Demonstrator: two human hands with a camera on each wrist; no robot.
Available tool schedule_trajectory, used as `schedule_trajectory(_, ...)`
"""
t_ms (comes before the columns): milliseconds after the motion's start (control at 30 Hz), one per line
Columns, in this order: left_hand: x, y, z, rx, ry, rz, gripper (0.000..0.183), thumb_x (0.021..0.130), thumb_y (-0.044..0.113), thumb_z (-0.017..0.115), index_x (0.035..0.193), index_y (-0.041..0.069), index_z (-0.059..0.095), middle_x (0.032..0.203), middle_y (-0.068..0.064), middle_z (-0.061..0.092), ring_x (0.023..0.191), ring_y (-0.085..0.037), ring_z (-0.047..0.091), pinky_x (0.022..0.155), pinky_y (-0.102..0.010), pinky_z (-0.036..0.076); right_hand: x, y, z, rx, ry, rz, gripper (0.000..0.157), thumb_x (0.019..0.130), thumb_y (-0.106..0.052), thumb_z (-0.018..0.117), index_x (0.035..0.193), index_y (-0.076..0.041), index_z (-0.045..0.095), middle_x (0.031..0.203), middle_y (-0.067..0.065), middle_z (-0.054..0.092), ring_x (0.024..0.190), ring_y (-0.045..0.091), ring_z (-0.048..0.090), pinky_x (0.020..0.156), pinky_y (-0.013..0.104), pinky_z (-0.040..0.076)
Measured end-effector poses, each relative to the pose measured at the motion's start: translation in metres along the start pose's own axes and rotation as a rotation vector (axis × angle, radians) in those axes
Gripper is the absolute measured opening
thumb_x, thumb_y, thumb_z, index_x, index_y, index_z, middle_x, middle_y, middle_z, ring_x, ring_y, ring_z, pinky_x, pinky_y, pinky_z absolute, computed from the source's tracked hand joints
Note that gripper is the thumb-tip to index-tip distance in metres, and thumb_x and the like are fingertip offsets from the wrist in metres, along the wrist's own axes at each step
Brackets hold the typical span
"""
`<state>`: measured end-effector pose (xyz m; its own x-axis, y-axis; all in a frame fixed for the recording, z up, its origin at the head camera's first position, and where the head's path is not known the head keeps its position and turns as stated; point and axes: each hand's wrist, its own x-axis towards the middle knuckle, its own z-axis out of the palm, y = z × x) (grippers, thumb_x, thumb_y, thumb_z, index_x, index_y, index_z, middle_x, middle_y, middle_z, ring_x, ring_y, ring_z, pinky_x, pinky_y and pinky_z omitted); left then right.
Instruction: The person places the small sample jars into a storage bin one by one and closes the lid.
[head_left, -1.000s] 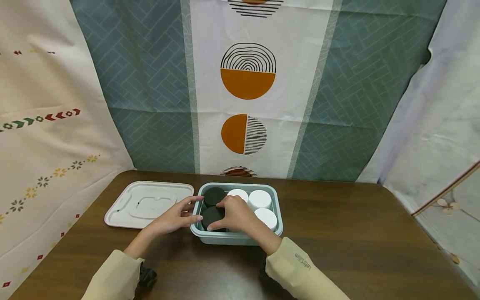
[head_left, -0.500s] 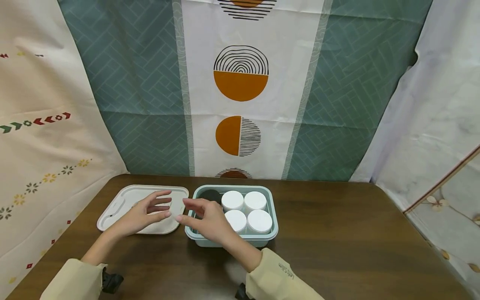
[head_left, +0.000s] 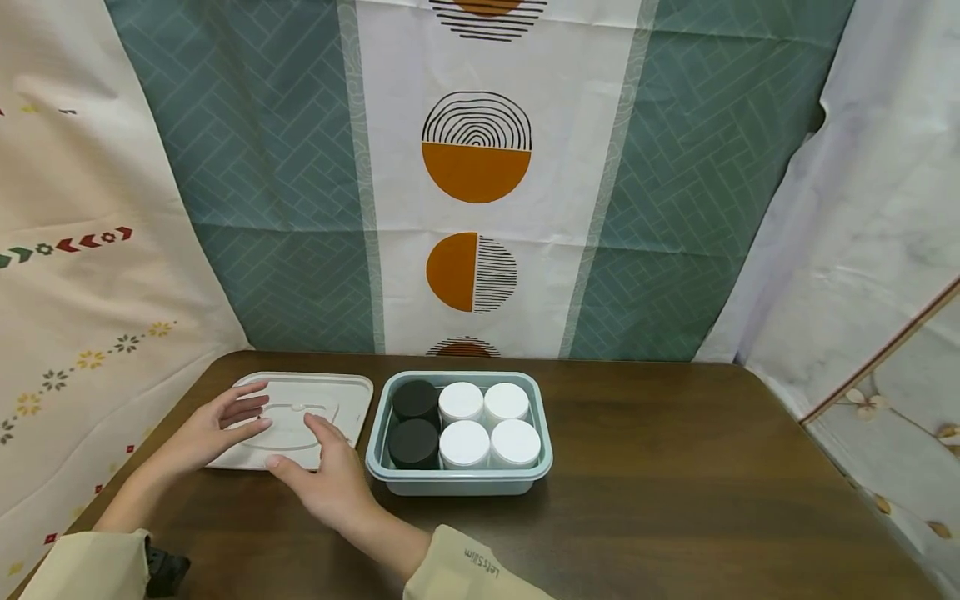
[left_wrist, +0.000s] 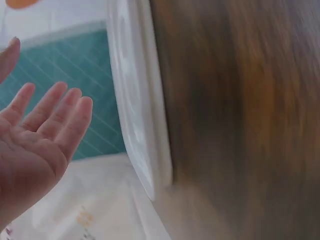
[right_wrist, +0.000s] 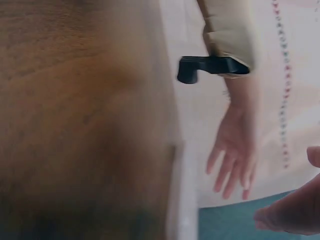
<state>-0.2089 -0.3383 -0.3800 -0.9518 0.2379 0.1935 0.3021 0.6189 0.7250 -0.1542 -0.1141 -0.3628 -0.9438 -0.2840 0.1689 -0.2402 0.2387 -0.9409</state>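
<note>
A white lid (head_left: 330, 390) lies flat on the table, left of a light-blue tub (head_left: 459, 477). My left hand (head_left: 217, 429) hovers over the lid's left part with fingers extended and nothing in it; the left wrist view shows its bare palm (left_wrist: 35, 145) beside the lid's edge (left_wrist: 145, 100). Over the lid's front right part is my right hand (head_left: 330, 479), thumb and fingers spread, holding nothing. Inside the tub stand two black-capped jars, a rear one (head_left: 416, 400) and a front one (head_left: 414, 444), beside several white-capped jars (head_left: 465, 444).
The brown wooden table (head_left: 660, 483) extends to the right of the tub. A patterned green and white cloth (head_left: 480, 283) hangs behind it, and a cream cloth (head_left: 97, 283) hangs along the left side. Black wrist straps (head_left: 167, 571) show at the sleeve.
Both hands have left the tub and moved left to the lid. The right hand has let go of the front black-capped jar, which now stands in the tub. The view has shifted slightly.
</note>
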Motion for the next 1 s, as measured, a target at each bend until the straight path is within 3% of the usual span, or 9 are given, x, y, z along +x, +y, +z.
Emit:
schedule_trajectory(100, 0.001, -0.012, -0.006, 0.069, -0.003, -0.045, 0.059, 0.088, 0.017, 0.06, 0.134, -0.009, 0.033, 0.127, -0.035, 0.043, 0.108, -0.01, 0.054, 0.075, -0.018, 0.045, 0.005, 0.007, 0.013, -0.018, 0.073, 0.097, 0.058, 0.08, -0.031, 0.069, 0.129, -0.008, 0.049, 0.132, 0.003, 0.048, 0.122, 0.016, 0.043, 0.097, 0.032, 0.036)
schedule_trajectory(200, 0.0, -0.022, -0.009, 0.137, -0.005, -0.103, 0.063, 0.088, 0.022, 0.061, 0.134, -0.01, 0.032, 0.129, -0.037, 0.039, 0.114, -0.044, 0.045, 0.084, -0.038, 0.045, 0.01, 0.017, 0.022, 0.017, 0.148, 0.182, 0.06, 0.078, -0.025, 0.07, 0.13, -0.005, 0.047, 0.134, 0.009, 0.045, 0.123, 0.023, 0.042, 0.098, 0.037, 0.035)
schedule_trajectory(267, 0.0, -0.028, -0.011, 0.149, -0.004, -0.139, 0.066, 0.088, 0.023, 0.061, 0.134, -0.012, 0.029, 0.131, -0.039, 0.034, 0.115, -0.055, 0.035, 0.088, -0.054, 0.037, 0.012, 0.023, 0.026, 0.052, 0.182, 0.224, 0.064, 0.077, -0.023, 0.07, 0.132, -0.003, 0.043, 0.138, 0.013, 0.039, 0.125, 0.028, 0.039, 0.099, 0.041, 0.033)
schedule_trajectory(333, -0.001, -0.033, -0.014, 0.148, -0.002, -0.172, 0.071, 0.088, 0.025, 0.06, 0.135, -0.014, 0.024, 0.132, -0.041, 0.028, 0.117, -0.058, 0.027, 0.09, -0.062, 0.029, 0.014, 0.029, 0.028, 0.085, 0.208, 0.249, 0.069, 0.077, -0.021, 0.07, 0.134, 0.001, 0.039, 0.141, 0.018, 0.033, 0.127, 0.031, 0.035, 0.1, 0.044, 0.031)
schedule_trajectory(500, -0.002, -0.048, -0.022, 0.208, 0.002, -0.231, 0.074, 0.091, 0.029, 0.055, 0.135, -0.017, 0.018, 0.133, -0.044, 0.019, 0.118, -0.061, 0.019, 0.09, -0.065, 0.021, 0.02, 0.041, 0.032, 0.193, 0.245, 0.301, 0.075, 0.077, -0.014, 0.069, 0.136, 0.009, 0.029, 0.143, 0.028, 0.023, 0.13, 0.035, 0.028, 0.103, 0.046, 0.026)
schedule_trajectory(667, -0.004, -0.059, -0.027, 0.255, -0.043, -0.321, 0.075, 0.093, 0.03, 0.049, 0.13, -0.025, 0.015, 0.127, -0.048, 0.018, 0.115, -0.062, 0.02, 0.091, -0.064, 0.023, 0.022, 0.046, 0.033, 0.258, 0.227, 0.335, 0.075, 0.078, -0.012, 0.067, 0.137, 0.011, 0.026, 0.143, 0.03, 0.02, 0.131, 0.038, 0.023, 0.104, 0.049, 0.021)
schedule_trajectory(800, -0.004, -0.064, -0.026, 0.256, -0.08, -0.347, 0.074, 0.093, 0.028, 0.048, 0.127, -0.029, 0.014, 0.122, -0.05, 0.023, 0.114, -0.061, 0.025, 0.09, -0.062, 0.026, 0.023, 0.047, 0.033, 0.263, 0.205, 0.341, 0.071, 0.079, -0.011, 0.066, 0.135, 0.012, 0.029, 0.143, 0.03, 0.02, 0.131, 0.039, 0.023, 0.104, 0.05, 0.02)
schedule_trajectory(1000, -0.007, -0.064, -0.024, 0.244, -0.054, -0.368, 0.067, 0.096, 0.026, 0.042, 0.128, -0.027, 0.014, 0.122, -0.048, 0.024, 0.114, -0.06, 0.027, 0.089, -0.061, 0.029, 0.022, 0.046, 0.03, 0.254, 0.17, 0.34, 0.069, 0.078, -0.009, 0.065, 0.134, 0.013, 0.031, 0.143, 0.028, 0.022, 0.13, 0.037, 0.026, 0.104, 0.048, 0.021)
